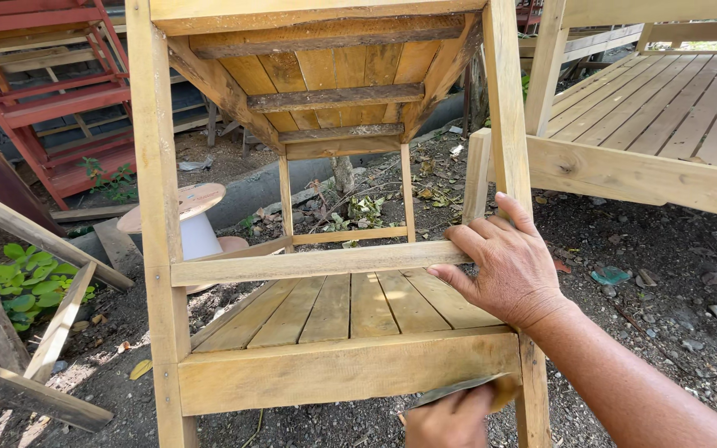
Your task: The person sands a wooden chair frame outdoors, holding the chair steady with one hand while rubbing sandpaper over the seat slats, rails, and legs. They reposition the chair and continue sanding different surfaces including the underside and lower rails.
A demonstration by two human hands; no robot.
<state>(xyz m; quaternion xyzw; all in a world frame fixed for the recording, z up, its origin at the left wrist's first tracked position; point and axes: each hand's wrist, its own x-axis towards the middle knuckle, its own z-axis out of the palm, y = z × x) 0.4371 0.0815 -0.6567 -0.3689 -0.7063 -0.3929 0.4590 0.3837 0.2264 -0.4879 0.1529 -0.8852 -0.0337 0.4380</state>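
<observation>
The right hand [504, 261] is closed around the upright of a bare wooden chair frame [325, 265], fingers [458, 249] wrapped over the end of its cross rail. Below those fingers, the left hand [450, 419] pinches a worn sheet of sandpaper [466, 388] against the lower front board. The frame looks stiff, rough and fairly heavy; its legs and rails seem the safest holds. Beyond the fingers stands a white cable spool [192, 220]. No containers show.
</observation>
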